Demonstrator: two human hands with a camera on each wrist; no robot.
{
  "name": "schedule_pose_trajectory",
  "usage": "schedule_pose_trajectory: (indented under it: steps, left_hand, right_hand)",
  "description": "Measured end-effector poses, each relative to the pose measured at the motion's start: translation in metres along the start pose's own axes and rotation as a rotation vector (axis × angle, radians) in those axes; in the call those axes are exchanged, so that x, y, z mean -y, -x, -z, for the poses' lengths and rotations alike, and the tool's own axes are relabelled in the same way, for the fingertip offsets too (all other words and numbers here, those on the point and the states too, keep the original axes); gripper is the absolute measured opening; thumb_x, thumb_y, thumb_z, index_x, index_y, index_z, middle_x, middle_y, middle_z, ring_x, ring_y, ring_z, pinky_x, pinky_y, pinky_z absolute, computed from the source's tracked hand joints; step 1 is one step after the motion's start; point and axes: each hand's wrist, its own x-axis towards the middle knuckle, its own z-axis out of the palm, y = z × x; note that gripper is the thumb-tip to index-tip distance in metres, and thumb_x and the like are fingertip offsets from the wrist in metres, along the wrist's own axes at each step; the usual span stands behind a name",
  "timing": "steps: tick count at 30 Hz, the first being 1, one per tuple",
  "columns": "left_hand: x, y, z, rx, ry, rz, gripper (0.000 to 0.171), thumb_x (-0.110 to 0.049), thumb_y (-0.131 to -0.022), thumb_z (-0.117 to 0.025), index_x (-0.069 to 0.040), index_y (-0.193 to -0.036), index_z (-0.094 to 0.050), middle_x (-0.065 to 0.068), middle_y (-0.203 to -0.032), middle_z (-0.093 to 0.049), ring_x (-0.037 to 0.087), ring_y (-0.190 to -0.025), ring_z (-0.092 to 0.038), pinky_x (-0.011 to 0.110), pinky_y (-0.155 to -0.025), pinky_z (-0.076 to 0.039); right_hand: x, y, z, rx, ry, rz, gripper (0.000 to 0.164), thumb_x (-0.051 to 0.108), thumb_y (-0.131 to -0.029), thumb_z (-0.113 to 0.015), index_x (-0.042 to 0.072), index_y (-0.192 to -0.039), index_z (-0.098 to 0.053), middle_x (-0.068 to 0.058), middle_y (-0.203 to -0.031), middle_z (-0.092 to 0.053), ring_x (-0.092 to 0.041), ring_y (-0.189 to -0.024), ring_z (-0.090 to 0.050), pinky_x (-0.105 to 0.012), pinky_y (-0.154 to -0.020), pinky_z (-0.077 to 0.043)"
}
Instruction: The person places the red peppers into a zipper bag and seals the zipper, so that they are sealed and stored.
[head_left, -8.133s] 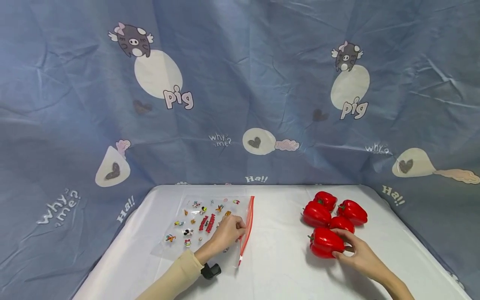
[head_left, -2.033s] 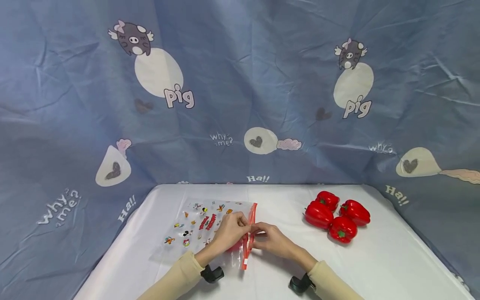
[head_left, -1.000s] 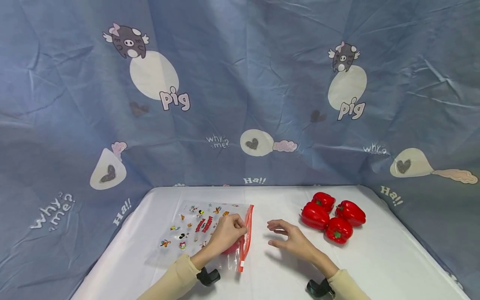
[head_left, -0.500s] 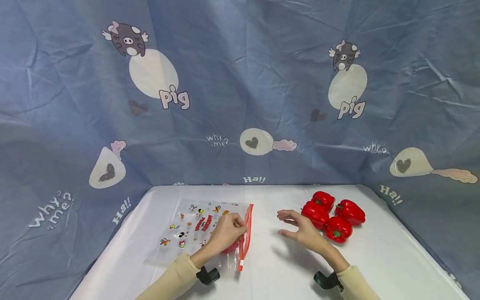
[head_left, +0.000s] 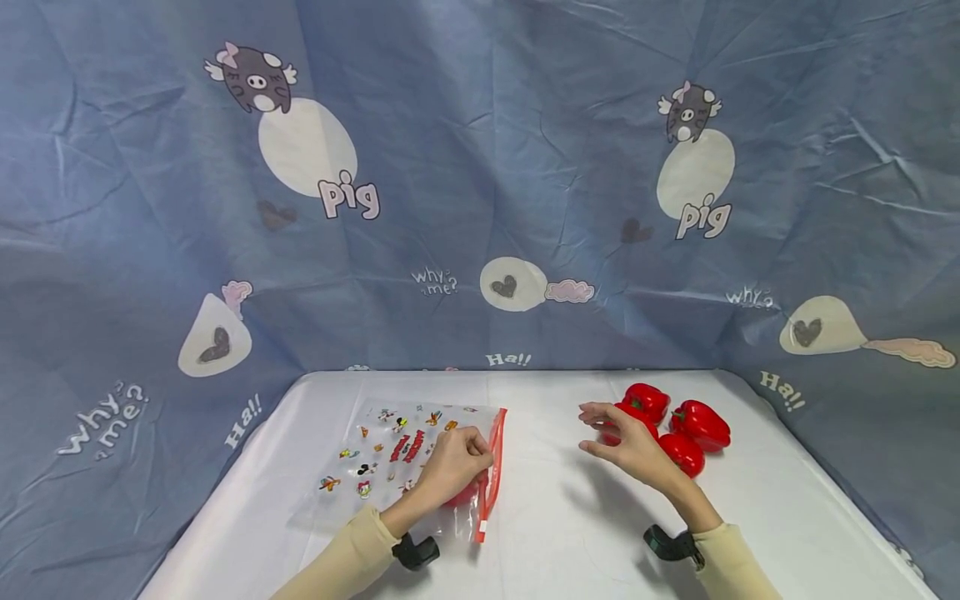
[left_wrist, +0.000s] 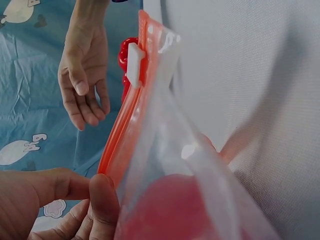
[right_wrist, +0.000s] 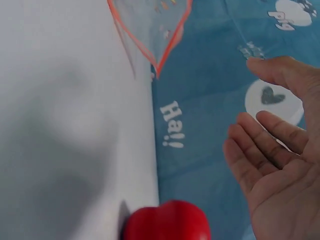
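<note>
In the head view, a clear zip bag (head_left: 352, 467) with cartoon prints lies on the left of the white table. My left hand (head_left: 452, 460) pinches its red-edged mouth between thumb and index finger. The left wrist view shows that edge with a white slider (left_wrist: 134, 65), and a red bell pepper (left_wrist: 170, 210) inside the bag, blurred by the plastic. My right hand (head_left: 630, 447) holds nothing; its fingers are spread and loosely bent. It overlaps the left side of a cluster of red bell peppers (head_left: 701, 425) in the head view. One pepper (right_wrist: 167, 222) shows low in the right wrist view.
The table (head_left: 540, 533) has a white cover and stands against a blue curtain (head_left: 450, 167) printed with pigs and words. Black wrist cameras (head_left: 416, 552) are strapped to both wrists. The peppers sit together at the table's back right.
Earlier my right hand carried a pepper, then was at the bag's mouth; now a pepper is inside. Since then my right hand has moved right towards the other peppers. The left hand keeps its pinch.
</note>
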Motion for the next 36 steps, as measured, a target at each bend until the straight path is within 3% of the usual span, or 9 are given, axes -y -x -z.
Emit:
schedule_pose_trajectory:
  steps: [2,7,14,21,36]
  left_hand:
    - [0.000,0.000,0.000,-0.001,0.000,0.001,0.007,-0.006,-0.080,-0.067,-0.007,-0.075,-0.063,0.011,-0.064,-0.066,0.012,-0.048,-0.060,0.022,-0.045,-0.046]
    - [0.001,0.001,0.000,0.001,-0.001,0.005,0.008,-0.006,-0.081,-0.067,-0.007,-0.074,-0.062,0.012,-0.064,-0.067,0.012,-0.049,-0.061,0.021,-0.045,-0.046]
    - [0.001,0.002,0.000,0.005,-0.006,0.011,0.009,-0.009,-0.081,-0.067,-0.009,-0.074,-0.062,0.011,-0.065,-0.068,0.011,-0.050,-0.062,0.022,-0.046,-0.046]
    - [0.002,0.001,0.000,0.007,-0.001,0.003,0.008,-0.009,-0.081,-0.066,-0.009,-0.074,-0.062,0.008,-0.063,-0.067,0.011,-0.049,-0.062,0.023,-0.045,-0.047]
    - [0.000,0.002,-0.001,0.004,-0.003,0.009,0.006,-0.010,-0.080,-0.066,-0.010,-0.075,-0.063,0.004,-0.062,-0.065,0.010,-0.050,-0.061,0.022,-0.046,-0.046]
  right_hand:
    - [-0.011,-0.001,0.004,-0.013,-0.017,-0.033,0.055,0.026,-0.081,-0.077,0.017,-0.130,-0.054,-0.008,-0.124,-0.061,-0.027,-0.113,-0.062,-0.046,-0.097,-0.048]
    - [-0.011,0.001,0.015,-0.022,-0.086,-0.105,0.055,0.027,-0.081,-0.077,0.020,-0.130,-0.052,-0.006,-0.125,-0.058,-0.031,-0.117,-0.059,-0.035,-0.091,-0.053]
    - [-0.017,0.000,0.031,-0.078,0.027,-0.070,0.057,0.025,-0.081,-0.077,0.016,-0.131,-0.051,-0.008,-0.127,-0.059,-0.033,-0.119,-0.058,-0.052,-0.099,-0.045]
    - [-0.032,0.001,0.044,-0.116,0.067,-0.118,0.061,0.029,-0.083,-0.075,0.009,-0.135,-0.048,-0.015,-0.130,-0.057,-0.033,-0.120,-0.057,-0.047,-0.101,-0.044]
    - [-0.050,0.007,0.055,-0.127,0.151,-0.189,0.066,0.030,-0.083,-0.075,0.000,-0.135,-0.046,-0.021,-0.131,-0.055,-0.040,-0.120,-0.054,-0.056,-0.098,-0.044]
